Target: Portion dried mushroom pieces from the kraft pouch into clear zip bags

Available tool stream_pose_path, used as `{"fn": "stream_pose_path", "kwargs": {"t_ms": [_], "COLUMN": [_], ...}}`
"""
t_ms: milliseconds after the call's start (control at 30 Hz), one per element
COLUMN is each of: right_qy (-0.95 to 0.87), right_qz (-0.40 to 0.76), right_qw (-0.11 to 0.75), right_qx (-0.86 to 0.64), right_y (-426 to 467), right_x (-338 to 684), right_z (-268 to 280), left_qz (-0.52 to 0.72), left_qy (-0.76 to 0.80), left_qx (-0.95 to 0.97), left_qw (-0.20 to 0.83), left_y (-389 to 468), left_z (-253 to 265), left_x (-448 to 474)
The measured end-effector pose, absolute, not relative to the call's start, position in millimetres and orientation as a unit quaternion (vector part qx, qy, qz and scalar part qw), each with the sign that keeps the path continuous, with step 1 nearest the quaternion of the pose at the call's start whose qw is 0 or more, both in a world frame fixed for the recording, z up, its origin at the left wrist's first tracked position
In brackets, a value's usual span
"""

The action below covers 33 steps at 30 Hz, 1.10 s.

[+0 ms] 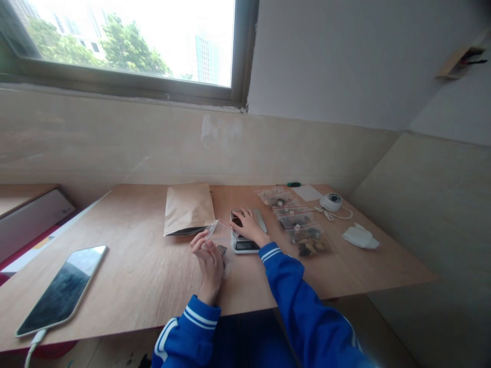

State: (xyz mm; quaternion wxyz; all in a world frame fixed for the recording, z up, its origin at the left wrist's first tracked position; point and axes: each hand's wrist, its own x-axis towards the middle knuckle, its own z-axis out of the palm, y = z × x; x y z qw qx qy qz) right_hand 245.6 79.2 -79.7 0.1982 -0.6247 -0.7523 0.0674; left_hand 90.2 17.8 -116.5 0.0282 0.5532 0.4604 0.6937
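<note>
1. I have the left hand (207, 260) pinching a clear bag (226, 263) with pieces inside, just left of the right hand (247, 225).
2. The right hand reaches over the scale (246, 246), fingertips at a dark item (237, 220) there; from my feed I cannot tell whether they grip it.
3. Loose plastic beside the right fingers could snag and nudge the scale.
4. If the bag's mouth is open, tilting the left hand could spill pieces onto the worktop (153, 286).
</note>
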Motion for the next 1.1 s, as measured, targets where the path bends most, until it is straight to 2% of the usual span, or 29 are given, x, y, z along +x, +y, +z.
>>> {"fn": "stream_pose_path", "kwargs": {"t_ms": [233, 400, 600, 900, 1100], "right_qy": [-0.736, -0.685, -0.632, -0.569, -0.485], "right_qz": [-0.059, -0.101, -0.029, 0.025, 0.067], "right_qw": [0.149, 0.163, 0.307, 0.434, 0.542], "right_qx": [-0.658, -0.703, -0.711, -0.698, -0.683], "right_y": [76, 76, 91, 116, 113], "right_x": [244, 244, 255, 282, 258], "right_z": [-77, -77, -68, -74, -60], "left_qz": [0.697, 0.698, 0.69, 0.684, 0.683], "left_qy": [0.457, 0.458, 0.466, 0.474, 0.47], "left_qx": [0.552, 0.549, 0.553, 0.554, 0.558], "left_qw": [0.03, 0.024, 0.024, 0.03, 0.035], "left_y": [17, 17, 20, 22, 22], "left_z": [-115, -114, -114, -118, -117], "left_x": [89, 90, 90, 88, 89]}}
